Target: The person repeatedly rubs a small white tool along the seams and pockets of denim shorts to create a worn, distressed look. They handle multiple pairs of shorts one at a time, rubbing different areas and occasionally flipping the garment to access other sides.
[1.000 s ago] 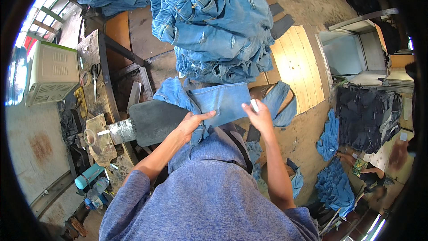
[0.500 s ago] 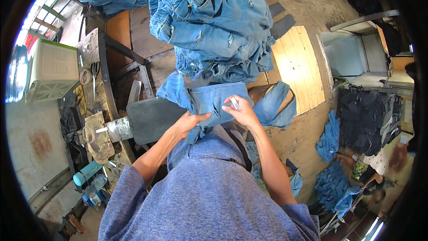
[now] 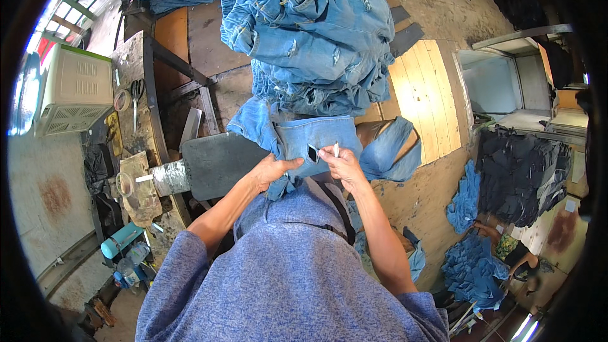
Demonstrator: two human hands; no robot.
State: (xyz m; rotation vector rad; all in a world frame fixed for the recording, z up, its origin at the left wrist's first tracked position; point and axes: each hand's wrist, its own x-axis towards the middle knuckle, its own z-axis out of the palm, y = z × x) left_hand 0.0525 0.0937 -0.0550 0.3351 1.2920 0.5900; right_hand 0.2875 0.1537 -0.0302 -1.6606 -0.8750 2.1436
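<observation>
A pair of blue jeans (image 3: 288,136) lies across my lap at the end of a dark flat board (image 3: 221,164). My left hand (image 3: 272,172) is closed on the denim, thumb on top, fingers hidden beneath. Between my hands a slit (image 3: 312,153) in the cloth gapes, dark inside. My right hand (image 3: 344,168) pinches the slit's right edge and also holds a short white stick (image 3: 336,147) pointing upward; its exact kind cannot be made out. Just beyond the jeans rises a tall pile of blue jeans (image 3: 316,31), several with small rips.
At left, a worktable (image 3: 136,63) bears scissors (image 3: 135,98), tape rolls and a pale box-shaped appliance (image 3: 73,88). A teal bottle (image 3: 121,240) is below. Dark garments (image 3: 522,171) are heaped at right, near more denim (image 3: 472,269) and another person (image 3: 522,256).
The slit has widened from a narrow cut to an open hole. My right hand has shifted to its edge, and the white stick has turned upright. My left hand keeps its grip.
</observation>
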